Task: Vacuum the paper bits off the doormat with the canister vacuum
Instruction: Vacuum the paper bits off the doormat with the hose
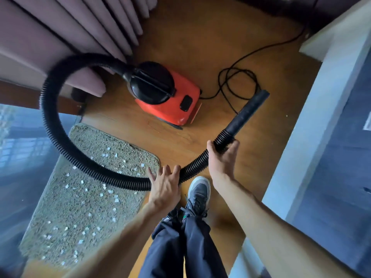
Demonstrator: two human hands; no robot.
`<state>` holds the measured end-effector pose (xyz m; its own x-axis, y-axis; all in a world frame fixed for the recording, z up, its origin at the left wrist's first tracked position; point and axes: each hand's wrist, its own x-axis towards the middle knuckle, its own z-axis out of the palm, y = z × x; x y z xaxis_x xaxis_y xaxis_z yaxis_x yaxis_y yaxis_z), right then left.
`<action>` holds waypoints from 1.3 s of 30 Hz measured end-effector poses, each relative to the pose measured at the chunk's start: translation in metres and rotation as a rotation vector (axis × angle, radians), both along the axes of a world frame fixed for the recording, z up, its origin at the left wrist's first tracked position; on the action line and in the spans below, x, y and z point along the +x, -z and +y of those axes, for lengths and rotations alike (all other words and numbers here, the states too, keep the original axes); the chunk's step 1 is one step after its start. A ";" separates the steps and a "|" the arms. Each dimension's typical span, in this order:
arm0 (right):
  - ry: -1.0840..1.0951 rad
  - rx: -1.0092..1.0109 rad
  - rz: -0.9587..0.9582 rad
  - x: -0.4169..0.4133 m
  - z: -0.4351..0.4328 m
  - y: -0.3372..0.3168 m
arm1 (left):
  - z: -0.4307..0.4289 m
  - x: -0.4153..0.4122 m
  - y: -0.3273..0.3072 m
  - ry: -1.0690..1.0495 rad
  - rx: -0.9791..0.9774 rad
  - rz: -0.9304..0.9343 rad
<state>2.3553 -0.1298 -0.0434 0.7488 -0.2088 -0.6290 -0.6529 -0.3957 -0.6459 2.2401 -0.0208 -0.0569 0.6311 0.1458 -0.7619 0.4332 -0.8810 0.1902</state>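
Mat cut off at the left edge; hose blurred on its upper arc. Left hand fingers curl over the hose, right hand wraps it below the nozzle. Bits lie scattered on the mat, under the hose. Vacuum beyond, on the floor.

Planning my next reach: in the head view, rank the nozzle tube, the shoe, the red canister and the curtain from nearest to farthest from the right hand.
From the right hand:
1. Nozzle tube, just beyond its grip.
2. Shoe, below-left.
3. Red canister, ahead-left on the floor.
4. Curtain, far upper left.
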 end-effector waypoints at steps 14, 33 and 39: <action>-0.687 0.107 -0.172 0.026 0.022 -0.080 | -0.005 0.015 -0.044 -0.563 -0.201 -0.326; -1.448 0.052 -0.599 -0.031 0.166 -0.090 | 0.080 -0.035 -0.052 -1.246 -0.751 -0.348; -1.861 0.220 -0.219 -0.034 0.223 -0.082 | 0.106 -0.069 -0.053 -1.446 -0.908 -0.329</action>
<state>2.3213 0.0931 0.0388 -0.0458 0.9142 -0.4028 0.5431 -0.3156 -0.7781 2.1710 0.0853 -0.0043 0.5209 0.3195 -0.7916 0.5543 0.5786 0.5983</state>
